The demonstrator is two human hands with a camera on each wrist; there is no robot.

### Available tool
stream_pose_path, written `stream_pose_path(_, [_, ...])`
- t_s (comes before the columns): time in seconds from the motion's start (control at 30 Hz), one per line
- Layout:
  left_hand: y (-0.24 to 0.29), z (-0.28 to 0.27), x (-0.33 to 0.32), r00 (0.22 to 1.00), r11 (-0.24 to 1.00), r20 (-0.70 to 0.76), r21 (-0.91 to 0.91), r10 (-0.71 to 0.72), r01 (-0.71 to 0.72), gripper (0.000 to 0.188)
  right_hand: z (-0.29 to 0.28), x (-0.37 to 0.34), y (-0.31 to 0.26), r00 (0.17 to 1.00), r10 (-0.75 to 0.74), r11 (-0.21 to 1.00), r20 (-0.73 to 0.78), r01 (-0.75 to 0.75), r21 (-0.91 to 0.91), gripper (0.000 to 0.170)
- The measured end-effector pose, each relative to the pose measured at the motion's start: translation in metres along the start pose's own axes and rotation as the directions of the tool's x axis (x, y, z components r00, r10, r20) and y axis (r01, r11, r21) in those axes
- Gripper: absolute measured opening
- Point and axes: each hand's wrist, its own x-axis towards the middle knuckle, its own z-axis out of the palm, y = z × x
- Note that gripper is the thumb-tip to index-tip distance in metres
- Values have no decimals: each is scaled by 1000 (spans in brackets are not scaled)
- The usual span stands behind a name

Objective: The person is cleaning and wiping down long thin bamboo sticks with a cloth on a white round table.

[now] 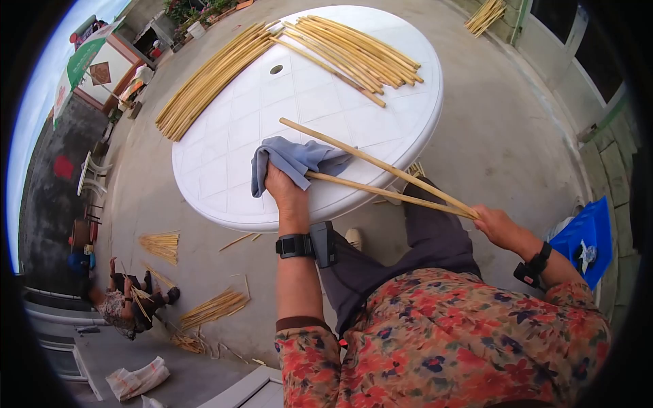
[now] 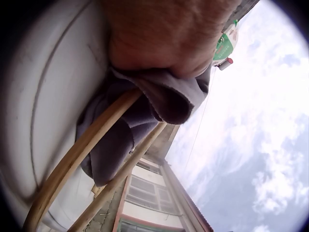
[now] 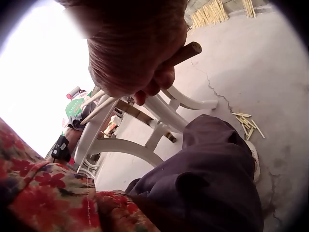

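At the near edge of a white oval table (image 1: 238,146), my left hand (image 1: 287,189) grips a bunched blue-grey cloth (image 1: 292,153). One wooden stick (image 1: 391,190) runs into the cloth beneath that hand; the cloth hides its far end. My right hand (image 1: 500,228) holds this stick by its near end, together with a second stick (image 1: 367,160) that crosses over the cloth's right side. In the right wrist view, a cut stick end (image 3: 188,53) pokes out of the curled right fingers. Seen from the left wrist, the cloth (image 2: 164,94) folds round one stick (image 2: 91,140).
Across the table lie a left bundle of sticks (image 1: 218,78) and a looser right bundle (image 1: 357,54). More sticks (image 1: 214,307) are on the concrete floor, near a seated person (image 1: 122,299) handling some. A blue container (image 1: 598,234) stands to my right.
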Motion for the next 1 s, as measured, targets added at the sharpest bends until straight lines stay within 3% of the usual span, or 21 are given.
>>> stream_pose_path(0.13, [1,1,0,998,1000,-54,-5,-8,7,21,3,-17,10,994,103,995,21,-103,-3,24])
stream_pose_path(0.23, [-5,-14,10,1000,999,7,-31,-16,16,31,8,-35,26,992,126,992,25,-126,5,22])
stream_pose_path(0.33, [1,-24,7,999,993,29,-112,-37,40,36,16,-60,53,989,137,991,-54,-136,19,20])
stream_pose_path(0.4, [11,-30,-3,984,956,153,-265,-89,127,37,17,-74,67,957,147,989,-249,-146,23,16])
stream_pose_path(0.5, [20,-32,-19,988,958,125,-261,-86,117,35,13,-81,68,922,176,984,-346,-153,94,16])
stream_pose_path(0.53, [19,-40,-18,982,953,178,-284,-57,107,39,14,-79,65,921,178,984,-346,-154,94,16])
stream_pose_path(0.63, [20,-43,-27,983,939,160,-315,-91,138,41,13,-54,50,925,122,987,-361,-76,139,21])
stream_pose_path(0.7, [19,-45,-31,983,952,162,-280,-80,123,45,10,-28,32,931,322,803,-173,-171,572,27])
stream_pose_path(0.77, [17,-46,-33,983,962,168,-246,-73,114,48,2,11,-5,954,271,725,-124,-118,678,32])
stream_pose_path(0.87, [14,-48,-31,972,949,206,-265,-115,169,48,-7,70,-59,995,84,686,54,-97,721,35])
stream_pose_path(0.9, [13,-48,-30,973,969,191,-184,-130,165,48,-3,89,-71,994,-7,654,110,-79,753,36])
stream_pose_path(1.0, [14,-46,-30,966,978,197,-89,-168,188,48,11,136,-114,943,-180,546,279,-140,826,38])
